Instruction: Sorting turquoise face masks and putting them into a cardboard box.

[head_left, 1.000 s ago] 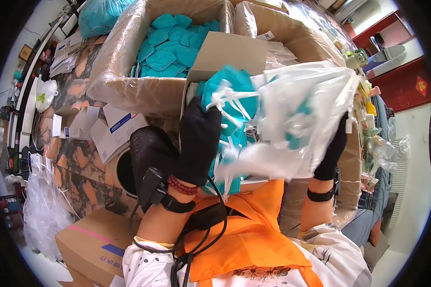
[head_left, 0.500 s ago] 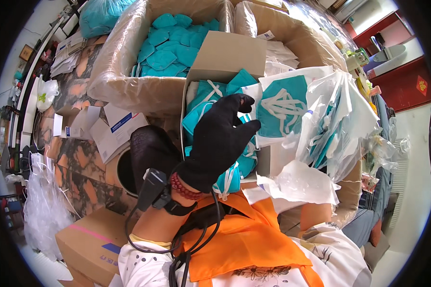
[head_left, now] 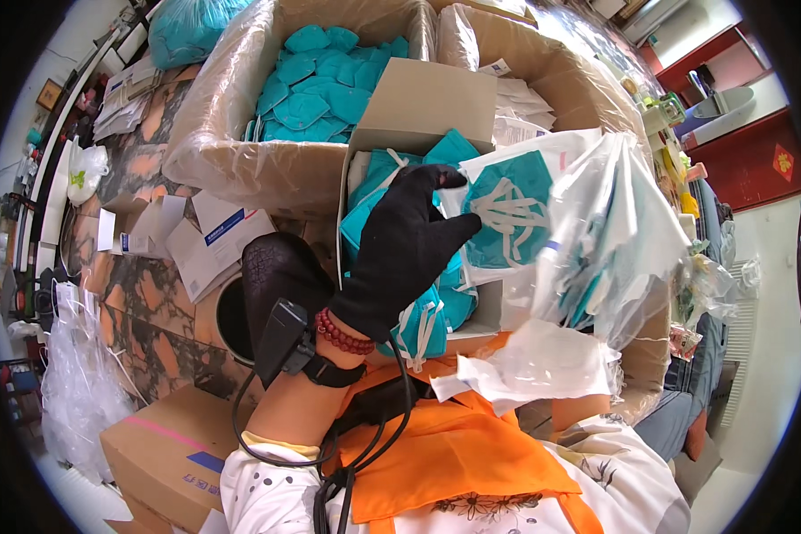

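My left hand (head_left: 414,236), in a black glove, reaches over an open carton (head_left: 481,311) holding teal face masks with white straps. Its thumb and index finger are spread, with the thumb beside a teal mask (head_left: 494,240) inside a clear and white plastic pouch (head_left: 556,160). I see nothing gripped between the fingers. More pouched masks (head_left: 596,258) hang in a fanned bundle to the right. My right forearm (head_left: 583,408) comes up beneath this bundle, and the right hand is hidden behind the pouches and a crumpled white sheet (head_left: 534,367).
Behind the carton stands a large plastic-lined box (head_left: 258,169) full of teal masks. Another lined box (head_left: 578,80) with white packets is at the far right. Flattened white boxes (head_left: 209,249) and a closed brown carton (head_left: 169,449) lie left. A black cable (head_left: 240,418) runs along my left forearm.
The bundle of pouches and the crumpled sheet have shifted left and toward me, bringing the pouched mask closer to my left hand. My left hand has moved slightly, its fingers still apart.
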`<state>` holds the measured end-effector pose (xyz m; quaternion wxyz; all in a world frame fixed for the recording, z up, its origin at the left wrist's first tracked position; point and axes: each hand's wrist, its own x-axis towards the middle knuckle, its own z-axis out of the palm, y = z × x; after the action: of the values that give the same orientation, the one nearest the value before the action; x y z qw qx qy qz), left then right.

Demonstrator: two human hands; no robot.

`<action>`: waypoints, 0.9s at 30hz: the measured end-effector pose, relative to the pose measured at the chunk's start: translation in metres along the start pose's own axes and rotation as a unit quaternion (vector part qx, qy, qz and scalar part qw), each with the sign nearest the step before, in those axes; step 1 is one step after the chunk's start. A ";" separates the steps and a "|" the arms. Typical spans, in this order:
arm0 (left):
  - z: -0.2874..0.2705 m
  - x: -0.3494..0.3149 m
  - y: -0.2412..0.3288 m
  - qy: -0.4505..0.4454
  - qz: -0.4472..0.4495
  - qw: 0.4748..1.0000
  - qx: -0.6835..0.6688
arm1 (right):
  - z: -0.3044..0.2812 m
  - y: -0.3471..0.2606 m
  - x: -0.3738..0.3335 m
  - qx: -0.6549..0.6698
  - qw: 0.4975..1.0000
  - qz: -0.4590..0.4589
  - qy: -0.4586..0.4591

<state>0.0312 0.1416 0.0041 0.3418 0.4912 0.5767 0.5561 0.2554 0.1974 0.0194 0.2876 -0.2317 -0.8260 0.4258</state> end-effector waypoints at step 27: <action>0.010 -0.004 -0.022 -0.062 -0.120 0.968 -0.212 | 0.001 0.008 -0.001 0.013 0.999 0.005 -0.038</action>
<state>0.0382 0.1429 -0.0192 0.5373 0.3683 0.4778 0.5894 0.2562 0.2006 0.0116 0.2569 -0.2158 -0.8297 0.4462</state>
